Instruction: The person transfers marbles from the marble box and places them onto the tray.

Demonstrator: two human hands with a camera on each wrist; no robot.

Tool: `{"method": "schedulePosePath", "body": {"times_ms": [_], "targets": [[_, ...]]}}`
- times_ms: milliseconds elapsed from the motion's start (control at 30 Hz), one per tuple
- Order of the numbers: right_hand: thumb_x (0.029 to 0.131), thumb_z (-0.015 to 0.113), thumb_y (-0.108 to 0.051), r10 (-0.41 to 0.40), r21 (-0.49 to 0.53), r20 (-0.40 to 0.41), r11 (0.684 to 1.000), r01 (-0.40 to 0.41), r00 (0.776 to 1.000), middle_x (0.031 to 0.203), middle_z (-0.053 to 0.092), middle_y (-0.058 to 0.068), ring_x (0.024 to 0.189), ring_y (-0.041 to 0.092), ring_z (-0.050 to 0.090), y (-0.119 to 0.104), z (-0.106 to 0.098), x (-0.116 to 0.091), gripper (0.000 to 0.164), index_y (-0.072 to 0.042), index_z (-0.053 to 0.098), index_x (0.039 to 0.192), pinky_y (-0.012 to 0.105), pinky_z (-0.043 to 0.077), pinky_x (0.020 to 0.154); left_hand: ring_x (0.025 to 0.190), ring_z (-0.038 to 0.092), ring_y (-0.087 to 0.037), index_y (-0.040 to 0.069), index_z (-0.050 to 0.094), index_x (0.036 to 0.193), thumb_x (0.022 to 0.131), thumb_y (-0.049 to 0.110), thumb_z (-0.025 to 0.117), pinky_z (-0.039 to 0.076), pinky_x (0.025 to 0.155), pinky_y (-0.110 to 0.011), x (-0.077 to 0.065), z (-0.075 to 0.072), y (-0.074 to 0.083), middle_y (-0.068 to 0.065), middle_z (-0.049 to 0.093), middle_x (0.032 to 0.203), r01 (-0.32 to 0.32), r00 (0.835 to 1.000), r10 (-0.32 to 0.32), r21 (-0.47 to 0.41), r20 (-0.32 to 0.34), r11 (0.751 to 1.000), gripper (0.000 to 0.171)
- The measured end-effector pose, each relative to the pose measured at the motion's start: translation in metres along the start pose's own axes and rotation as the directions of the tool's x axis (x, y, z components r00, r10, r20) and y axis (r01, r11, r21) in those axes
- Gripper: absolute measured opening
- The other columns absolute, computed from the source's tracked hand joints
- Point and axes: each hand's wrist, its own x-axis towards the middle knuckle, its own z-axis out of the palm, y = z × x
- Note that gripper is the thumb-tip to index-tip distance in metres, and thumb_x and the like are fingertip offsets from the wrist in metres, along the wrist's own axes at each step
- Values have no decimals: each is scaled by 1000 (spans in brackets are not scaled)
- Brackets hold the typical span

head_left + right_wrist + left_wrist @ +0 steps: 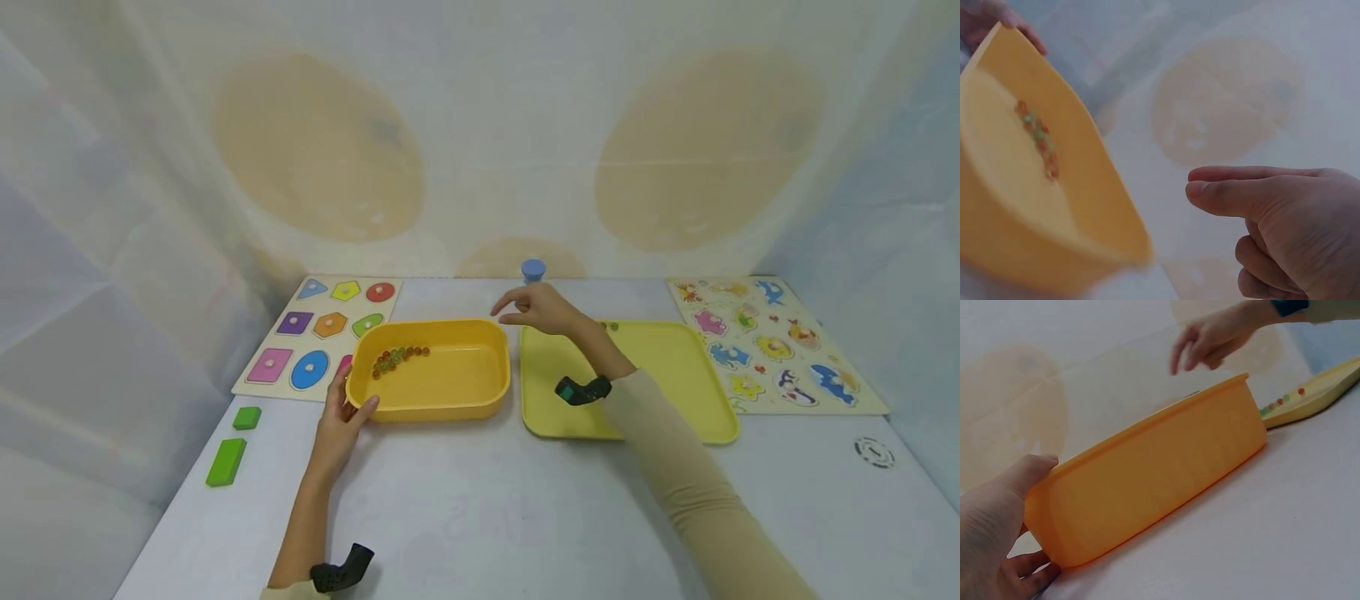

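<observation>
My left hand (339,425) grips the near left corner of a deep yellow-orange basin (457,375). In the left wrist view its thumb lies on the rim and its other fingers are low against the outer wall. Inside the basin, small round orange-red and green beads (397,358) lie bunched at the left. My right hand (543,308) hovers past the basin's right end, thumb and forefinger extended. The right wrist view shows nothing between those fingertips. Under the right forearm lies a shallow pale yellow tray (675,375). More red and green beads (1282,400) sit along its edge.
A shape puzzle board (330,325) lies behind the basin on the left, and an animal puzzle board (772,346) right of the tray. Two green blocks (227,462) are at the left edge. A blue object (533,269) stands at the back, partly behind my right hand.
</observation>
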Motion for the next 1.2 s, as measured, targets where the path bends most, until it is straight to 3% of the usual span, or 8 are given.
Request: {"method": "schedulePosePath", "body": {"times_ms": [200,333,433,533,633,900,1033,1200], "targets": [[85,62,-19,-92,-5,129,996,94,987,49,31,-3,46,12,23,-22,39,64,15,-15,69,97,21,32,57,134,23,-19,41,15,140,84,35,60,33,102,-37,-2,1,2,10,14,149,-2,1000,2,1,-5,1000,72],[85,62,-18,-114,-33,220,992,124,969,51,35,-1,45,11,24,-36,65,86,16,-14,69,99,19,29,51,135,22,-21,42,16,139,84,35,60,33,102,-37,-3,3,0,9,14,149,-10,1000,10,6,-1,1000,71],[85,61,-18,-101,-55,279,991,121,955,64,52,-2,49,10,30,-43,81,97,17,-14,69,100,19,28,49,135,23,-21,42,16,139,84,36,60,33,102,-37,-3,4,0,9,14,149,-14,1000,14,7,6,1000,71],[86,60,-18,-59,-88,327,992,93,943,88,64,-3,59,10,39,-45,94,103,17,-14,69,101,17,34,56,134,23,-21,40,16,140,84,35,60,34,102,-38,-3,6,1,7,15,149,-24,1000,23,9,10,1000,71],[87,58,-15,-8,-99,367,994,48,930,99,66,1,66,14,48,-45,104,105,18,-13,68,102,19,40,59,134,23,-21,40,16,140,84,35,60,33,102,-38,-3,8,2,7,15,149,-21,1000,21,10,18,1000,71],[87,58,-15,64,-188,374,982,8,925,97,64,-1,70,13,46,-35,119,105,20,-16,67,105,19,40,62,134,24,-20,40,15,140,84,35,61,33,102,-38,-5,9,3,10,15,148,-20,1000,19,25,12,999,73],[87,58,-15,84,-213,380,977,-1,921,103,63,-4,83,12,50,-33,123,103,21,-17,66,106,20,44,77,134,24,-18,40,15,140,83,36,62,34,102,-37,-6,9,3,13,15,148,-18,1000,18,30,12,999,74],[87,59,-17,47,-238,387,970,51,921,105,64,-4,95,11,54,-34,126,101,21,-15,67,106,21,43,91,134,24,-18,39,15,140,83,36,62,34,101,-36,-7,8,3,12,14,148,-24,1000,23,30,16,999,74]]}}
